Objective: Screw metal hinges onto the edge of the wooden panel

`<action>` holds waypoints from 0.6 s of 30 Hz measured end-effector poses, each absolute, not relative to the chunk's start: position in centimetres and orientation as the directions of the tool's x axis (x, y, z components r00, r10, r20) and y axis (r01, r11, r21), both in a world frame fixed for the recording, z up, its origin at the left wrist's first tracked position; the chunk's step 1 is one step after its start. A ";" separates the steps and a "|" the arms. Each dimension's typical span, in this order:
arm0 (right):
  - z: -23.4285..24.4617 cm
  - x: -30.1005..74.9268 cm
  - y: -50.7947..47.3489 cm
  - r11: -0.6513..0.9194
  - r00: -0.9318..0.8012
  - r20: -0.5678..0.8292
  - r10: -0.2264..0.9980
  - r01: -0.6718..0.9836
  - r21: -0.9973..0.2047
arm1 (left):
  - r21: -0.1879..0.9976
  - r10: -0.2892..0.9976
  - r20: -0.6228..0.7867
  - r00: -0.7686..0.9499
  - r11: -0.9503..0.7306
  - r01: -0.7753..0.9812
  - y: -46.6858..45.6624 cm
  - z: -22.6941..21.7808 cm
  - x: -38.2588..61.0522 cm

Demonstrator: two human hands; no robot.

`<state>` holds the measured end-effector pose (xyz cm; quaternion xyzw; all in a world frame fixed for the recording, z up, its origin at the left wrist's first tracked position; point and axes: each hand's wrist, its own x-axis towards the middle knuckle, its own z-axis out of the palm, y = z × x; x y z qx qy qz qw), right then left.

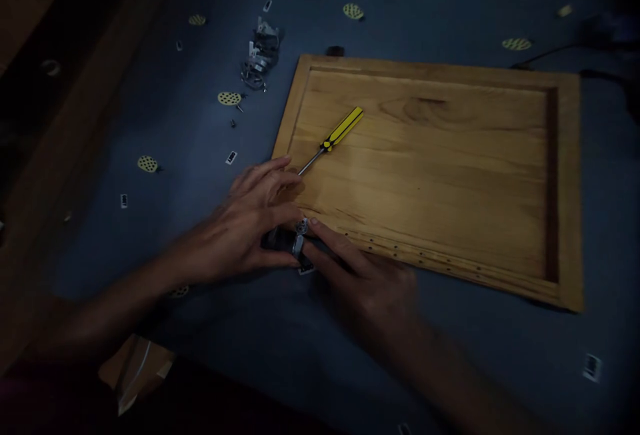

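A wooden cabinet door point(450, 155) with a raised frame lies on the blue cloth. At its near left corner is a metal cabinet hinge point(299, 243), partly hidden by my fingers. My left hand point(245, 222) has its thumb and index finger closed around the hinge from the left, while its other fingers rest over the door's left edge. From the right, my right hand point(365, 282) grips the same hinge between fingertips. A screwdriver point(343, 130) with a yellow and black handle lies on the door, its shaft tip beside my left fingers.
Several metal hinges point(261, 55) sit in a pile behind the door's left side. Small screws point(233, 124) lie on the patterned blue cloth point(190, 122). A dark cable point(555, 54) runs at the back right. Dark wooden furniture point(65, 128) borders the left.
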<state>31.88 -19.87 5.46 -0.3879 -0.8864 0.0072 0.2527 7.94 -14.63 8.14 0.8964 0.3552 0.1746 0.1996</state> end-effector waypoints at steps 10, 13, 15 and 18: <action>5.2 31.8 -19.9 0.692 -0.558 0.460 0.690 0.695 -0.194 | 0.427 0.733 0.212 0.647 -0.664 0.613 -13.9 11.0 6.1; 5.1 31.8 -20.0 0.690 -0.566 0.440 0.697 0.697 -0.197 | 0.418 0.708 0.211 0.674 -0.688 0.593 -14.0 10.7 6.3; 5.2 31.8 -20.0 0.688 -0.568 0.435 0.699 0.700 -0.192 | 0.410 0.683 0.212 0.699 -0.711 0.571 -14.3 10.1 6.8; 5.2 31.7 -19.9 0.684 -0.564 0.445 0.695 0.710 -0.169 | 0.364 0.666 0.221 0.713 -0.734 0.573 -14.7 9.2 7.5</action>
